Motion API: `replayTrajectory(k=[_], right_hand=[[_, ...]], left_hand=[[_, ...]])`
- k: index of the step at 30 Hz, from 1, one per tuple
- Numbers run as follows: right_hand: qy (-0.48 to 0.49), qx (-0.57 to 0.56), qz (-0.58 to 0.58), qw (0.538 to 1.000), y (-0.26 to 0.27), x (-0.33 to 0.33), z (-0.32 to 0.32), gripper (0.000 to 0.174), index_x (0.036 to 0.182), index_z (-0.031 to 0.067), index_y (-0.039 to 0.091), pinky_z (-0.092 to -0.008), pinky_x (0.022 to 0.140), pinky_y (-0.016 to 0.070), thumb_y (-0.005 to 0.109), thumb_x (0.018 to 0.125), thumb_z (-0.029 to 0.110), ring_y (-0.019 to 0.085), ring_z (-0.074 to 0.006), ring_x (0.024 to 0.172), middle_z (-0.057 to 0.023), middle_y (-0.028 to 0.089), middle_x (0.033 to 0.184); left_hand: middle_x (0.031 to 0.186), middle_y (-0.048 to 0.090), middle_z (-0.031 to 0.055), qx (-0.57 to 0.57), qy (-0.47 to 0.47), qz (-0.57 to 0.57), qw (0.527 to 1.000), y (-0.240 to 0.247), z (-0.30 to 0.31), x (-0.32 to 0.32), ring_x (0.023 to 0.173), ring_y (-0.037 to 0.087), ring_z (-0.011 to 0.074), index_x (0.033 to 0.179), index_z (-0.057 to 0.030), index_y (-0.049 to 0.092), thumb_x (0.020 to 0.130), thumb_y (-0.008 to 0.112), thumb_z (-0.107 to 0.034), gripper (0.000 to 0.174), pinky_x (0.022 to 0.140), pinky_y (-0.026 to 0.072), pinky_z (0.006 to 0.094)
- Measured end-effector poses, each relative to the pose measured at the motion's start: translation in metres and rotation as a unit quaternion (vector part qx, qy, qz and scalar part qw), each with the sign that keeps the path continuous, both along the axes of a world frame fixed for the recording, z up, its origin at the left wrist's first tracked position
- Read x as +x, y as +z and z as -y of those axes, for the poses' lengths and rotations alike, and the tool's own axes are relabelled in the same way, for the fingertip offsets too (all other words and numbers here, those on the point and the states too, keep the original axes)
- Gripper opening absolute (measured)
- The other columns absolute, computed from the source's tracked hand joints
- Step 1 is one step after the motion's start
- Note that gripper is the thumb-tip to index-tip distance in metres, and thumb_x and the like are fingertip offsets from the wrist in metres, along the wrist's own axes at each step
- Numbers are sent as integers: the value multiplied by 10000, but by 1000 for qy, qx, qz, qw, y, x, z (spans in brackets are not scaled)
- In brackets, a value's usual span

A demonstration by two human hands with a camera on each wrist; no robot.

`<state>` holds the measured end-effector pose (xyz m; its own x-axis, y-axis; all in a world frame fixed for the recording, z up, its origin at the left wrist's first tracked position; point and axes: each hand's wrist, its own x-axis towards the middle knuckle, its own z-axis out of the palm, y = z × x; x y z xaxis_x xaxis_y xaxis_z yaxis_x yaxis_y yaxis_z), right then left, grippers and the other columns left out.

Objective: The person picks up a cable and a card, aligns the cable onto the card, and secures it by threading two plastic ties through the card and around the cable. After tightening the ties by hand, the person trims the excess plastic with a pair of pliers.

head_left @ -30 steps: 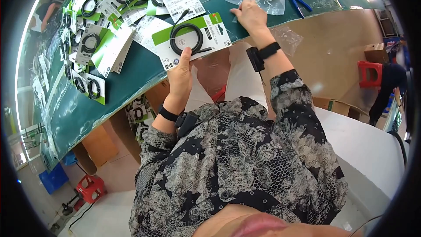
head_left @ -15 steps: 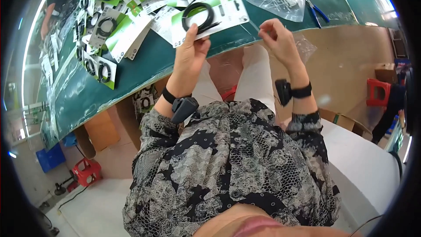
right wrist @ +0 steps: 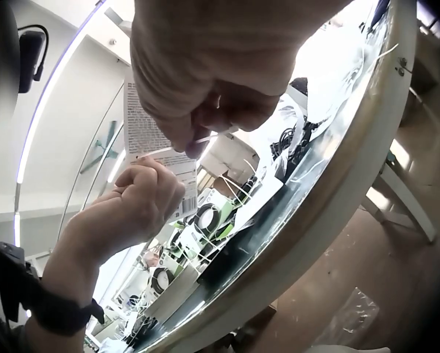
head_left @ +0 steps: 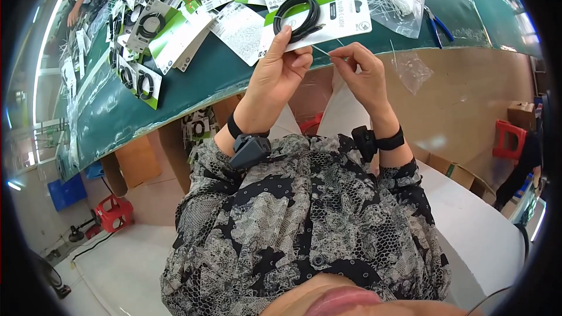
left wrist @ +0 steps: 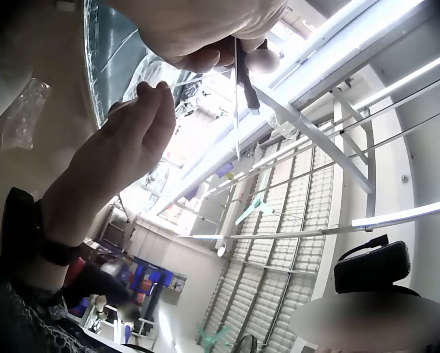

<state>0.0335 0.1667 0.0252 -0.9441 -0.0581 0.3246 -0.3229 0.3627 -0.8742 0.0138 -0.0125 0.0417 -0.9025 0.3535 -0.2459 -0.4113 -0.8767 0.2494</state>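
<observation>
My left hand (head_left: 276,79) holds a white and green USB cable card (head_left: 346,16) up over the table's near edge, thumb on its front. A coiled black cable (head_left: 280,21) lies against the card, its plug ends sticking out. My right hand (head_left: 364,75) pinches a thin white cable tie (head_left: 321,51) between thumb and forefinger, just right of the card's lower edge. In the right wrist view the tie (right wrist: 161,151) reaches from these fingertips across the printed back of the card (right wrist: 143,121) to the left fingers.
Many carded cables (head_left: 151,25) are heaped on the green table (head_left: 170,93) at left. A clear bag of white ties (head_left: 391,6) and blue-handled pliers (head_left: 437,28) lie at right. A crumpled plastic bag (head_left: 413,72) hangs by the table edge; a red stool (head_left: 508,139) stands beyond.
My right hand has left the bag of ties, drawn back with a tie, and come in beside the card. The left hand has kept the card and lifted it nearer the right hand.
</observation>
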Motion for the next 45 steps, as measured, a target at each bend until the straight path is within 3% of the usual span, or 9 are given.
replayTrajectory(k=[11, 14, 19, 24, 27, 28, 31, 36, 45], right_hand=[[8, -24, -12, 1000, 7, -2, 9, 117, 894, 23, 647, -191, 535, 378, 652, 786, -23, 462, -36, 591, 13, 588, 752], [-44, -85, 2, 995, 4, 0, 24, 153, 952, 10, 624, -206, 579, 418, 636, 804, -28, 519, -52, 659, -7, 611, 818], [-61, -152, 57, 985, -15, 0, 23, 200, 1035, -10, 579, -245, 670, 475, 603, 838, -31, 587, -89, 811, -45, 631, 954], [-30, -208, 81, 974, -26, 4, 18, 216, 1022, 8, 587, -282, 712, 486, 605, 814, -50, 609, -151, 841, -65, 629, 947], [-26, 39, 4, 999, -2, 21, 9, 250, 990, 41, 607, -308, 710, 486, 642, 761, -54, 610, -218, 791, -62, 619, 904], [-24, 40, 2, 999, 6, 23, 9, 250, 990, 41, 607, -308, 710, 486, 642, 761, -54, 610, -218, 791, -62, 619, 904], [-79, 199, -239, 947, 24, 31, 6, 256, 933, 82, 627, -337, 732, 455, 677, 700, -12, 587, -240, 800, -45, 607, 897], [-60, 266, -303, 913, 37, 21, 14, 214, 865, 107, 629, -338, 752, 411, 697, 672, 43, 570, -196, 835, -8, 610, 919], [-6, 176, -329, 928, 36, 15, 12, 206, 843, 98, 580, -358, 777, 409, 658, 681, -3, 560, -244, 873, -61, 622, 1018]], left_hand=[[901, 601, 44, 64, -47, 14, 997, -7, -5, 4, 717, 527, 115, 1018, -64, 526, 888, 617, -149, 180, 531, 397, 232], [956, 618, 49, -84, -23, -21, 996, -10, -12, 8, 783, 576, 128, 1050, -74, 535, 891, 614, -170, 202, 580, 455, 242], [982, 627, 44, -151, -14, 5, 988, -4, -17, 12, 855, 606, 149, 1086, -82, 540, 891, 615, -190, 235, 667, 513, 270], [991, 620, 35, -190, 6, -48, 981, -9, -13, 12, 895, 607, 158, 1112, -80, 538, 885, 621, -169, 258, 743, 531, 293], [1009, 612, 37, -205, 41, -68, 975, -10, -12, 12, 903, 602, 151, 1127, -78, 531, 879, 627, -149, 275, 746, 531, 295], [1019, 606, 39, -228, 75, -90, 967, -8, -12, 13, 908, 598, 147, 1132, -74, 527, 875, 631, -133, 283, 754, 526, 291], [1038, 594, 41, -270, 131, -128, 945, -7, -16, 18, 917, 591, 139, 1140, -65, 518, 866, 638, -102, 302, 770, 517, 282], [1053, 585, 40, -297, 120, -188, 928, -11, -24, 23, 925, 576, 128, 1164, -43, 502, 850, 645, -51, 345, 804, 486, 262], [1075, 589, 48, -301, 123, -243, 914, -2, -11, 22, 953, 569, 131, 1163, -29, 508, 829, 648, -1, 364, 832, 466, 258]])
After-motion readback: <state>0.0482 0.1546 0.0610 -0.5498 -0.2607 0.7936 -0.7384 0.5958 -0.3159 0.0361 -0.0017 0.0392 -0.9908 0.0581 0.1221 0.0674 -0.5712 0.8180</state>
